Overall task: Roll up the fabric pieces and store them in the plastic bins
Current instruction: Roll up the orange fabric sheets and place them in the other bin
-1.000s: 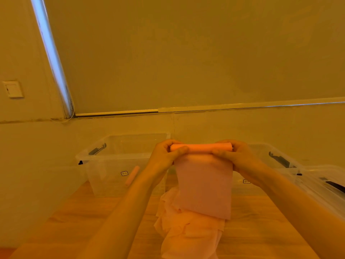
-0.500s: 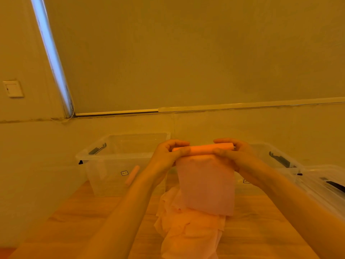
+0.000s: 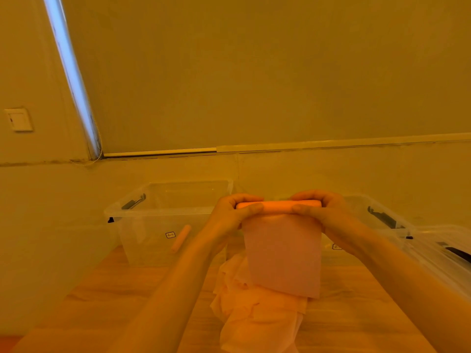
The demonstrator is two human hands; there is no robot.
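Fabric piece: pink sheet, being held up in mid-air over the table, its top edge wound into a tight roll and the unrolled remainder hanging straight down.
Left hand: gripping the left end of the roll, fingers curled over the top, thumb pressing the front.
Right hand: gripping the right end the same way, fingers wrapped round it, thumb lying along the front.
Fabric pile: loose pale pieces lying crumpled on the table below the hanging sheet, its lower edge just reaching them.
Left bin: clear plastic, standing open at the back left; one finished roll is leaning inside it.
Right bin: clear plastic, back right, partly hidden behind the right hand; contents cannot be told.
Step in hand: rolling, judged as roughly partway, since most of the sheet is hanging unwound.
Next move, judged: both thumbs and fingers turning the roll evenly so the ends are staying level and the winding tight, until the hanging edge is taken up; then carrying it to a bin.
Risk, judged: uneven turning is likely to be coning the roll.
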